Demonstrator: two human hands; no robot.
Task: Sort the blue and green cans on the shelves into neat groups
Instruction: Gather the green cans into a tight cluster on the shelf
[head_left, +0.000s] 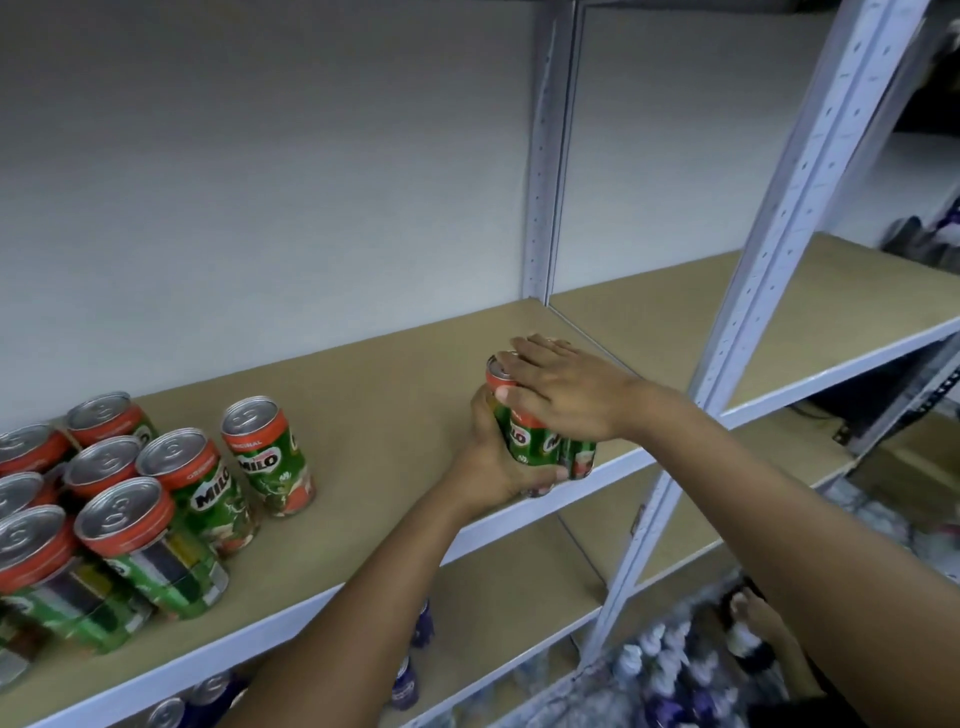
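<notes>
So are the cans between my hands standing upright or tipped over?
Upright. The green Milo cans stand on the shelf, red tops up, the right hand flat on top and the left hand curled around their base.

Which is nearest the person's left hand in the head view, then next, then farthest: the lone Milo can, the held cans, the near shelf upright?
1. held cans, in the left hand.
2. lone Milo can, to its left.
3. near shelf upright, to its right.

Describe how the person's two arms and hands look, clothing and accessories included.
Both forearms are bare as far as the frame shows: no sleeves, gloves or watch visible. The left hand and the right hand show no rings or bracelets. The fingernails are short and unpainted where visible. Dark clothing shows at the lower right edge.
</notes>
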